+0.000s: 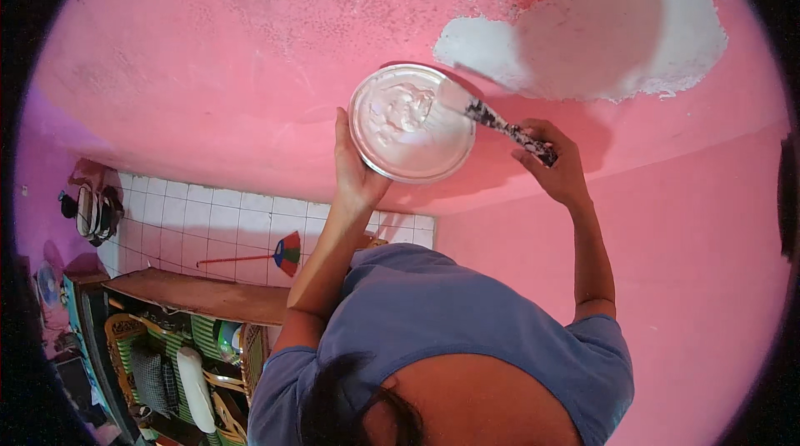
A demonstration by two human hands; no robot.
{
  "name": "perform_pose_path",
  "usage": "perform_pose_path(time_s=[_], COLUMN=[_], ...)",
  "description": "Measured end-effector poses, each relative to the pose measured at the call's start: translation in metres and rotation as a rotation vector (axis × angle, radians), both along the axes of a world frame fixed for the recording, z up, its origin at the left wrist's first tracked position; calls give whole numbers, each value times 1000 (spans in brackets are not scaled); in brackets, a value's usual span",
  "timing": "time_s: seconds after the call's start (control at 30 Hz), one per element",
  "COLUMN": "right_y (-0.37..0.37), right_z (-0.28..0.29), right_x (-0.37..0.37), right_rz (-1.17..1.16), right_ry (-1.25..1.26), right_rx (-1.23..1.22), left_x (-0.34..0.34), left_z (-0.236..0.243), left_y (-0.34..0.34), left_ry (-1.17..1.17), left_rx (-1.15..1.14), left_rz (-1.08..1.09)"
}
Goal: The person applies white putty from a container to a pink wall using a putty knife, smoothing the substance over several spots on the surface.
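Note:
My left hand (358, 167) holds up a round white tub (367, 159) from its lower left side, its thumb along the rim. Thick whitish paste (404, 125) with stirred ridges lies inside. My right hand (554, 163) is closed round the dark, paste-smeared handle of a putty knife (504, 123). The knife's pale blade dips over the tub's right rim and touches the paste. Behind the tub rises a pink wall (275, 104), with a large white patch (475, 42) of filler at the upper right.
White floor tiles (175, 213) show at lower left, with a red-handled broom (287, 253) on them. Beyond a brown wooden partition (200, 294) stand wicker chairs with green striped seats and cushions. Bags (96, 213) hang at far left. Another pink wall (692, 279) lies right.

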State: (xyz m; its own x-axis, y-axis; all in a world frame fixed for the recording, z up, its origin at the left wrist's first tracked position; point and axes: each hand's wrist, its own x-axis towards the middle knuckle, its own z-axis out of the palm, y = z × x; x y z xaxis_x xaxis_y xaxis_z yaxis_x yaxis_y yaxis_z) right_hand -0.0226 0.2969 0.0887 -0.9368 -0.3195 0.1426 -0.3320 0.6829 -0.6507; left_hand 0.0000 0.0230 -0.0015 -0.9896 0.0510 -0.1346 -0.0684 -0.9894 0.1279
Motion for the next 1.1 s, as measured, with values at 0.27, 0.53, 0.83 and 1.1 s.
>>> perform_pose_path(time_s=[0.27,0.53,0.83,1.1], right_y=[1,-18,-3,-8], right_z=[25,-24,-25,-3], right_x=[5,5,10,14], right_rz=[60,28,12,-94], right_ry=[237,237,250,211], right_rx=[311,150,2,57], left_x=[7,4,3,-2], left_z=[7,-1,3,0], left_y=[2,4,2,-5], left_ry=[25,38,-19,34], left_rx=[-36,-29,-30,-24], left_rz=[16,3,10,-32])
